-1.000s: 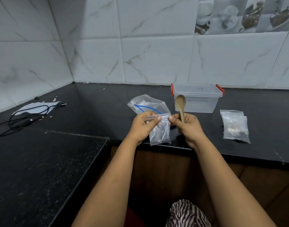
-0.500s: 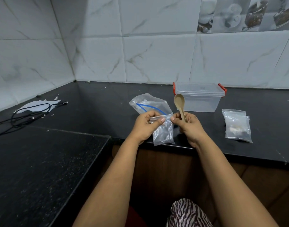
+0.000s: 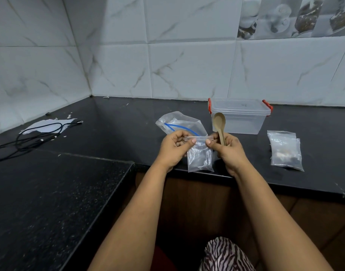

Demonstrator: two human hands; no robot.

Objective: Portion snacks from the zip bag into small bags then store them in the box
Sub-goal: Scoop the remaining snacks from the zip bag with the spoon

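While both hands meet over the front edge of the black bench [image 3: 113,118], a small clear bag [image 3: 200,153] hangs between them by its top strip. The left hand [image 3: 172,148] pinches the strip's left end between thumb and curled fingers [image 3: 191,141]; the right hand [image 3: 229,151] pinches the other end with its thumb tip, and the same hand also grips a wooden spoon [image 3: 219,126] by the handle, its bowl standing upright above the knuckles. The small bag's body droops straight down and looks close to empty, though the plastic is too glossy to be sure of what lies in it.

Just behind the left hand, a larger zip bag [image 3: 179,123] with a blue seal line lies crumpled on the bench, its mouth tilted up. Behind the spoon stands a clear plastic box [image 3: 240,118] with red clips at both ends and its lid on. To the right of the box, well apart from the hands, two small bags [image 3: 285,151] lie flat and overlapping, with some pale and dark bits showing near their lower ends.

Far to the left, a black cable [image 3: 38,132] loops over a sheet of white paper [image 3: 48,124] near the tiled wall [image 3: 187,71]. Below the arms, a zebra-striped cloth [image 3: 224,255] shows at the picture's bottom edge.
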